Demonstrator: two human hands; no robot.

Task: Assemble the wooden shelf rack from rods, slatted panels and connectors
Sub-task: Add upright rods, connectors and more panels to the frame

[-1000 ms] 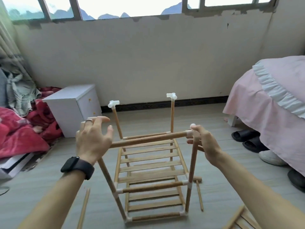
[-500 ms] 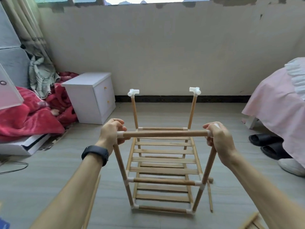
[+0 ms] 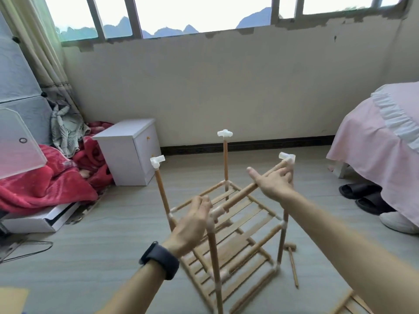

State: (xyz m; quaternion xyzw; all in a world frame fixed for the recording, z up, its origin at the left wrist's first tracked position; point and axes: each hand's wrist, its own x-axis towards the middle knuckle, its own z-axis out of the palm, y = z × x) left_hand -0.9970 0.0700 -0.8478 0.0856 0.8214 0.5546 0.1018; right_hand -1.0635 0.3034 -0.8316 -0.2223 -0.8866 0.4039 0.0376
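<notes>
The half-built wooden rack point(image 3: 281, 243) stands on the floor, turned cornerwise to me, with two slatted panels point(image 3: 246, 223) set between its uprights. White connectors cap the far uprights point(image 3: 157, 160) point(image 3: 224, 133). A top rod point(image 3: 240, 193) runs from a near connector point(image 3: 210, 220) up to a right connector point(image 3: 286, 157). My left hand point(image 3: 192, 225), blurred and with straight fingers, is just beside the near connector. My right hand point(image 3: 274, 182) lies over the rod's far end, fingers stretched toward the right connector, thumb spread out.
A loose rod point(image 3: 293, 266) and a short wooden piece point(image 3: 290, 246) lie right of the rack. Another slatted panel point(image 3: 353, 307) shows at the bottom right. A white cabinet point(image 3: 127, 152) and red blanket point(image 3: 45, 184) stand left, a pink bed point(image 3: 381, 155) and slippers point(image 3: 360, 191) right.
Both hands gripped the ends of the top rod half a second ago; now their fingers are straight. The rack now stands turned, its top rod running diagonally away to the right.
</notes>
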